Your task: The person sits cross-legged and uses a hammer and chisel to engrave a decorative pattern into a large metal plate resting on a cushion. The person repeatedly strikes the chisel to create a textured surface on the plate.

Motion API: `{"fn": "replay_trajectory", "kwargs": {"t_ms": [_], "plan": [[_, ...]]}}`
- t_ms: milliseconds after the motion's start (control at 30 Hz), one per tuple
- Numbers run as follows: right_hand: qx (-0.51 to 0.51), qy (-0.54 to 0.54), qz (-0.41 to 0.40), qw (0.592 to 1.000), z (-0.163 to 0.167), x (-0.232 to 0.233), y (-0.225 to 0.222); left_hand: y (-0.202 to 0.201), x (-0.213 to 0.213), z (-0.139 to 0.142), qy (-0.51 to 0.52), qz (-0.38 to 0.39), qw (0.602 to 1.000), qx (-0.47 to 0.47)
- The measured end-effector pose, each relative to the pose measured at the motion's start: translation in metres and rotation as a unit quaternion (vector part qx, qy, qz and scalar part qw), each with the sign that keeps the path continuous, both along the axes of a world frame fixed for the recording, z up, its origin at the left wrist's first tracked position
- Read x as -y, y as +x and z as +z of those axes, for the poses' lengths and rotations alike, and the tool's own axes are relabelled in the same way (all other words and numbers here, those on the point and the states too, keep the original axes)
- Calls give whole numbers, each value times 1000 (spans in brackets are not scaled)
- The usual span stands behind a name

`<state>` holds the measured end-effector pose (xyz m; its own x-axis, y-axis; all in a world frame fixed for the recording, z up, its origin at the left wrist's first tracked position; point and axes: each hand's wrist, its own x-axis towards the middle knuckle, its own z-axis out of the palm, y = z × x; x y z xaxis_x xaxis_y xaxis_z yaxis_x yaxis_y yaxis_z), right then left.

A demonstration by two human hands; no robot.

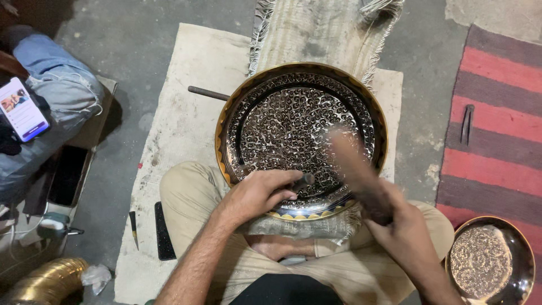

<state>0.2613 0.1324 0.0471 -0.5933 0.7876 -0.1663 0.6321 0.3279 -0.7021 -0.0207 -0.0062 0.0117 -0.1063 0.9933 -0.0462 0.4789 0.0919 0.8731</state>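
Observation:
A large round brass tray (230,113) with dense engraved black-and-silver scrollwork rests tilted against my crossed legs. My left hand (257,195) grips a short dark metal punch (302,182), its tip set on the tray's lower inner band. My right hand (403,231) holds a wooden mallet (355,166), blurred by motion, its head above the tray's right half. A folded cloth lies under the tray's near rim on my lap.
A smaller engraved brass bowl (490,261) sits at lower right on a red striped rug (497,121) with metal tongs (466,124). A metal rod (208,93) lies on the pale mat. At left a seated person holds a phone (22,110).

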Motion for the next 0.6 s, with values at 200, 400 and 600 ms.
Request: {"fn": "replay_trajectory", "kwargs": {"t_ms": [200,400,600], "plan": [[-13,8,16,1000,-9,2,9,0,1,-2,-15,-4,1000,5],[-37,31,15,999,-10,6,16,2,0,-3,-24,-4,1000,0],[31,31,-23,999,-6,10,17,2,1,-1,-64,-13,998,-21]]}}
